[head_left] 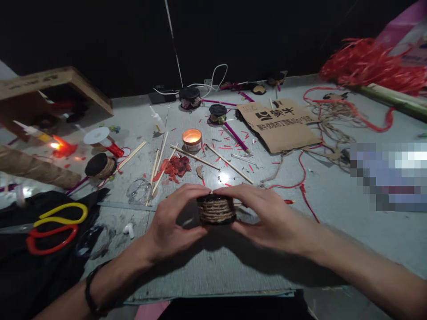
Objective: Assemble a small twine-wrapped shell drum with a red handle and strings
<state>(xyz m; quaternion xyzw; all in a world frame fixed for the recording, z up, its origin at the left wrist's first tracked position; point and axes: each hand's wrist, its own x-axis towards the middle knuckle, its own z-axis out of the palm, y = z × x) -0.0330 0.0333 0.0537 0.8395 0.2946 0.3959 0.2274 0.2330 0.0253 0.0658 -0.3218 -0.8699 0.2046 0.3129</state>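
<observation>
Between my two hands is a small drum [216,210], its side wound with rows of brown twine and its top and bottom black. My left hand [176,218] grips it from the left, fingers on the top rim and thumb at the lower edge. From the right, my right hand [267,218] pinches it the same way. Just beyond lie wooden sticks [230,164], crumpled red scraps [176,168] and short red bits strewn about. A similar twine-wrapped drum [100,166] on a purple stick lies to the left.
A lit candle [192,140] in a tin burns mid-table. Scissors [56,226] with yellow and red handles lie on black cloth at left. Behind stand a cardboard box [93,95] and two more stick drums. A cardboard piece [280,126], twine and red cord [303,173] spread rightward.
</observation>
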